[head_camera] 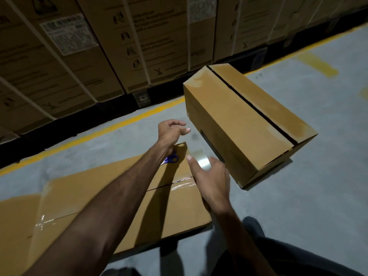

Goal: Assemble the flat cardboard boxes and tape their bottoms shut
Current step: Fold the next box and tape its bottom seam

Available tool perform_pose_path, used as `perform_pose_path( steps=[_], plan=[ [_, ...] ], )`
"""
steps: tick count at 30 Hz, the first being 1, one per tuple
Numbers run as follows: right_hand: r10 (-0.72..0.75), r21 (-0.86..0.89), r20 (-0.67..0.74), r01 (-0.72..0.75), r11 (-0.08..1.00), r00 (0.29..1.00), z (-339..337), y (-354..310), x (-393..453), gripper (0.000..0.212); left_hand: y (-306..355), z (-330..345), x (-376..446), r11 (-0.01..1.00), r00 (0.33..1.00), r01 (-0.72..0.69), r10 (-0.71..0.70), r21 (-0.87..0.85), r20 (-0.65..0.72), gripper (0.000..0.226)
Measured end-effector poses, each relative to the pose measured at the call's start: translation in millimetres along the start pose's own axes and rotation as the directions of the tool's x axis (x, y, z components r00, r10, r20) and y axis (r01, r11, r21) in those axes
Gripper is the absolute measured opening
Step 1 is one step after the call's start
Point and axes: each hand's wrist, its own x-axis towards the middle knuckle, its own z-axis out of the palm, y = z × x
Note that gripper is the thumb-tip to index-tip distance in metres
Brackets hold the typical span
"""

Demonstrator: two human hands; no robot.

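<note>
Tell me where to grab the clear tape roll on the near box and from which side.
Judging by its pose, take the tape roll across its outer rim from above. It seems to lie flat on the near box, and the right hand already hovers over it, fingers spread; the blue scissors lie to its left.

A grey concrete floor point(298, 176) carries a yellow painted line point(111, 127) running along the foot of a wall of tall strapped cartons point(95, 56) printed with handling symbols and white labels point(68, 33), standing on dark pallets point(65, 126).
</note>
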Motion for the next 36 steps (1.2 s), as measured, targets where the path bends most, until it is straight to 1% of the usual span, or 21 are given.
perform_pose_path(
  steps=[2, 4, 5, 7, 10, 13, 18, 27, 36],
  plan=[
    [-0.006, -0.066, -0.003, 0.005, 0.998, 1.000, -1, 2, 18, 0.050, -7, 6, 15, 0.999, 1.000, 0.009, -0.009, 0.033, 0.009, 0.022],
    [-0.009, -0.052, -0.009, 0.009, 0.999, 1.000, 2, 6, 31, 0.044, -13, 11, 29, 0.998, 1.000, 0.015, -0.017, 0.068, 0.025, 0.022],
    [0.000, -0.042, -0.002, 0.000, 0.999, 1.000, 4, 10, 35, 0.044, -17, 12, 35, 0.996, 0.999, 0.016, -0.019, 0.085, 0.038, 0.023],
    [0.046, -0.032, 0.024, -0.045, 0.998, 0.999, 12, 20, 41, 0.051, -24, 13, 45, 0.992, 0.997, 0.025, -0.033, 0.121, 0.067, 0.023],
    [0.086, -0.004, 0.030, -0.086, 0.996, 0.996, 21, 32, 51, 0.048, -36, 8, 59, 0.989, 0.995, 0.045, -0.057, 0.140, 0.080, 0.024],
    [0.123, 0.033, 0.031, -0.124, 0.992, 0.992, 26, 35, 60, 0.044, -45, 2, 68, 0.990, 0.988, 0.074, -0.089, 0.122, 0.125, 0.023],
    [0.107, 0.032, 0.009, -0.107, 0.994, 0.994, 35, 37, 62, 0.049, -51, 0, 77, 0.989, 0.980, 0.093, -0.110, 0.112, 0.165, 0.022],
    [0.111, 0.046, -0.018, -0.110, 0.993, 0.994, 37, 34, 67, 0.047, -61, 1, 90, 0.980, 0.977, 0.070, -0.105, 0.184, 0.186, 0.024],
    [0.124, 0.066, -0.014, -0.122, 0.990, 0.992, 36, 31, 65, 0.050, -65, -1, 96, 0.973, 0.973, 0.084, -0.127, 0.216, 0.192, 0.025]
  ],
)
